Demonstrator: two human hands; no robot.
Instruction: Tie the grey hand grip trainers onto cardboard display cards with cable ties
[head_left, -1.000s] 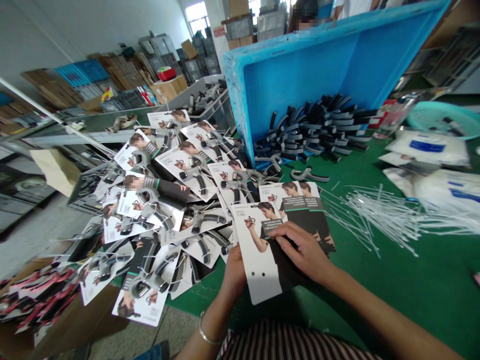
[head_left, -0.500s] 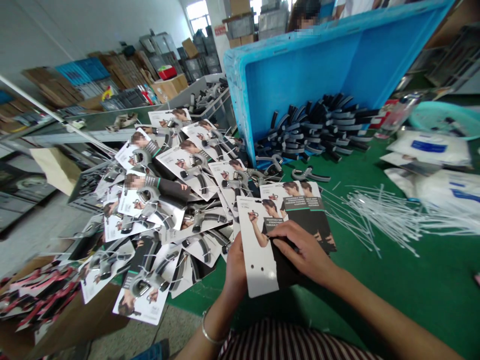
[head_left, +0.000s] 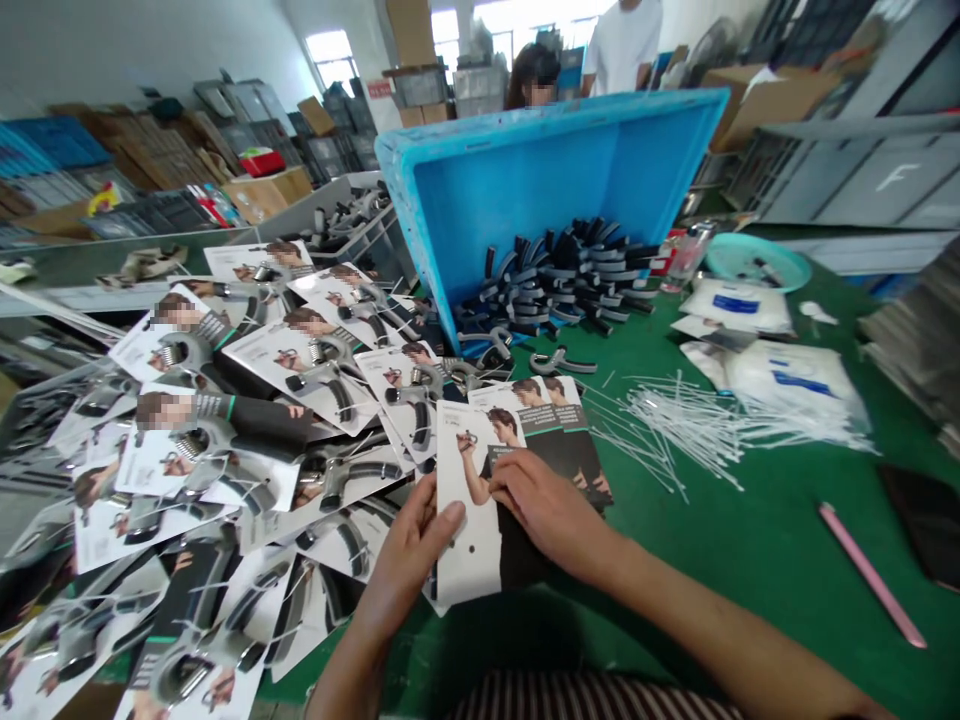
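A printed card with punched holes, mostly white with a dark side, lies between my hands in front of me. My left hand grips its left edge, thumb on top. The fingers of my right hand are bunched on the card's dark part; whatever they pinch is too small to make out. Just beyond, more printed cards overlap on the green table. To the left spreads a heap of cards with grey-and-black hand grips fastened to them. A loose hand grip lies past the cards.
A tilted blue crate holds many hand grips. White cable ties, plastic bags, a turquoise dish, a pink stick and a dark flat object are on the right. Two people are behind the crate.
The view has turned right, so things appear further left. My left thumb now shows on top of the card's edge. My right fingers remain bunched on the card.
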